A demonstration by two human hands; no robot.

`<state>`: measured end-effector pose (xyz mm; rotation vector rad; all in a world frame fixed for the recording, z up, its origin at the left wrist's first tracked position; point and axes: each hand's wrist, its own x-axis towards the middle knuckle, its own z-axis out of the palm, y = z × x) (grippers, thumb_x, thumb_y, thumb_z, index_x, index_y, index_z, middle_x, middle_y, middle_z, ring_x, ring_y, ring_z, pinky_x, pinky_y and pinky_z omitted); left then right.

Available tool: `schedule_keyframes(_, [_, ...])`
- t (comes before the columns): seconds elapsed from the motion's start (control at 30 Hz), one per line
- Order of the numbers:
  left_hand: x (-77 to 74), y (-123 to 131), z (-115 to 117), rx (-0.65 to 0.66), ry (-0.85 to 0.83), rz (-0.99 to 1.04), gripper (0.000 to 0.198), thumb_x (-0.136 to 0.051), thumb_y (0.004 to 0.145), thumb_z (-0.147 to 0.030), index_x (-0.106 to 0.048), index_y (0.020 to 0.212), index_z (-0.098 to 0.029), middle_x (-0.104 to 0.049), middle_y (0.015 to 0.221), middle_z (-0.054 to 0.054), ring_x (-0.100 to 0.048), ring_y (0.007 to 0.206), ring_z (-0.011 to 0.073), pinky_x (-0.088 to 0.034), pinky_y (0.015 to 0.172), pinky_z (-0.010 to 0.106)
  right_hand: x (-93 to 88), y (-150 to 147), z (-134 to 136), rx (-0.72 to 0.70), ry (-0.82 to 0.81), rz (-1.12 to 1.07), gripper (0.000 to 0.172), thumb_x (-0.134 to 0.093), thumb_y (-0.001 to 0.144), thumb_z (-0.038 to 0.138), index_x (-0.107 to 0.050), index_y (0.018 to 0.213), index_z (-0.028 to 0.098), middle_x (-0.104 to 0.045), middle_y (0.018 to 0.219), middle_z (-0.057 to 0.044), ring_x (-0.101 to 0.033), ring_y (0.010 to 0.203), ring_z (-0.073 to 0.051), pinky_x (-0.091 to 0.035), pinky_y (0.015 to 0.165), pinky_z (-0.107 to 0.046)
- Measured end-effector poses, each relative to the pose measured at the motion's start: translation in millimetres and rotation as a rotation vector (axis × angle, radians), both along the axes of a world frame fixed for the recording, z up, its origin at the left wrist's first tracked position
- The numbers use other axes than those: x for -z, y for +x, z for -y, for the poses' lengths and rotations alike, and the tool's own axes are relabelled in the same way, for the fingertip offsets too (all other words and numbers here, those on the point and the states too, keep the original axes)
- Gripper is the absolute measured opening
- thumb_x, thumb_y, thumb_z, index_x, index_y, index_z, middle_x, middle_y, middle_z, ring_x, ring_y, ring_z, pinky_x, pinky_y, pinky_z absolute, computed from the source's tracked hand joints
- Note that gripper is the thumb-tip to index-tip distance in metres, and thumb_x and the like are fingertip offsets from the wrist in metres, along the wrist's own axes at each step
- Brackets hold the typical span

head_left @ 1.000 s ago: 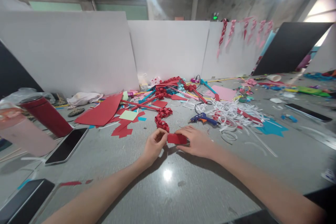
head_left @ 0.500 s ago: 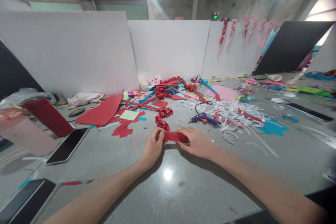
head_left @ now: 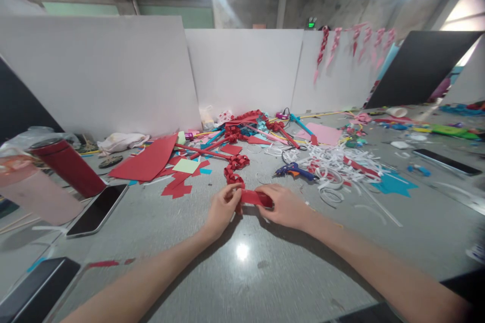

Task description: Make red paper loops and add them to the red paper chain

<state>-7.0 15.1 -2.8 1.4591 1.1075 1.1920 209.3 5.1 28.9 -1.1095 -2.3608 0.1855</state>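
Strip of red paper is being pinched over the counter by left hand at nine o'clock and right hand at three o'clock, both ends hidden in their grasp.

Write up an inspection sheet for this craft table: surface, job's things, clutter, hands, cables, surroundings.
Surface: grey table, glossy, reflecting a ceiling light.
Job's things: red paper strip held just above the table; red paper chain lies just beyond it.
Clutter: red paper sheet, white paper strips, blue glue gun, phone, red bottle.
Hands: left hand and right hand each pinch one end of the strip.
Cables: thin dark cable curls behind the glue gun.
Surroundings: white partition boards; pink paper spirals hang on the right one.
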Motion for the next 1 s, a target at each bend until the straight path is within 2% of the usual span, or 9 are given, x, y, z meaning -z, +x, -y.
schedule_keyframes(0.1, [2.7,0.2,-1.7,0.136,-0.025,0.011,0.042,-0.066,0.089,-0.049,-0.066,0.113,-0.016,-0.064,0.062,-0.002,-0.059,0.051,0.0133,-0.047,0.054,0.024,-0.6,-1.8,2.3,-0.028,-0.008,-0.009,0.036,-0.065,0.086,0.025,-0.064,0.122,0.019,-0.072,0.116,-0.011,-0.066,0.103,-0.026,-0.05,0.094,-0.04])
schedule_keyframes(0.23, [4.3,0.0,-0.5,0.203,-0.047,0.03,0.033,-0.07,0.087,-0.046,-0.063,0.1,-0.017,-0.065,0.063,-0.001,-0.058,0.05,0.0117,-0.046,0.052,0.023,-1.4,-3.7,4.3,-0.061,0.013,-0.004,0.039,-0.065,0.088,0.026,-0.062,0.126,0.02,-0.071,0.12,-0.011,-0.065,0.108,-0.027,-0.047,0.099,-0.043])
schedule_keyframes(0.37, [2.1,1.1,2.6,0.255,-0.081,0.048,0.036,-0.072,0.085,-0.047,-0.061,0.101,-0.017,-0.067,0.065,0.0,-0.06,0.048,0.0127,-0.049,0.05,0.024,-2.0,-4.4,5.0,-0.076,0.048,0.037,0.04,-0.066,0.091,0.033,-0.061,0.127,0.017,-0.071,0.119,-0.012,-0.064,0.109,-0.027,-0.046,0.1,-0.043])
schedule_keyframes(0.67, [-1.1,1.7,3.4,0.23,-0.071,0.05,0.036,-0.073,0.084,-0.047,-0.063,0.099,-0.015,-0.067,0.063,0.0,-0.058,0.047,0.0115,-0.049,0.05,0.023,-0.2,-5.9,4.5,-0.093,0.084,0.04,0.029,-0.062,0.096,0.034,-0.066,0.119,0.018,-0.073,0.109,-0.01,-0.064,0.102,-0.025,-0.046,0.095,-0.04])
schedule_keyframes(0.77, [-1.5,1.4,3.6,0.224,-0.067,0.044,0.038,-0.071,0.085,-0.048,-0.064,0.101,-0.015,-0.066,0.063,0.0,-0.058,0.048,0.0118,-0.049,0.051,0.023,-0.1,-5.9,4.6,-0.088,0.061,0.05,0.028,-0.062,0.096,0.033,-0.067,0.119,0.018,-0.073,0.107,-0.01,-0.064,0.101,-0.025,-0.046,0.092,-0.038])
schedule_keyframes(0.9, [-1.6,0.5,4.8,0.183,-0.017,0.034,0.043,-0.066,0.09,-0.049,-0.06,0.117,-0.016,-0.065,0.065,-0.002,-0.056,0.047,0.0106,-0.046,0.05,0.022,-0.3,-4.5,4.0,-0.053,0.004,0.042,0.027,-0.06,0.097,0.033,-0.069,0.118,0.019,-0.073,0.106,-0.009,-0.064,0.099,-0.025,-0.046,0.09,-0.037])
schedule_keyframes(1.0, [-1.1,-0.8,5.4,0.161,0.04,0.05,0.04,-0.065,0.092,-0.048,-0.057,0.117,-0.018,-0.063,0.069,-0.003,-0.053,0.048,0.0088,-0.044,0.049,0.021,-3.9,-2.0,4.3,-0.063,-0.082,-0.002,0.027,-0.06,0.097,0.035,-0.068,0.119,0.021,-0.073,0.108,-0.008,-0.065,0.099,-0.023,-0.046,0.089,-0.036])
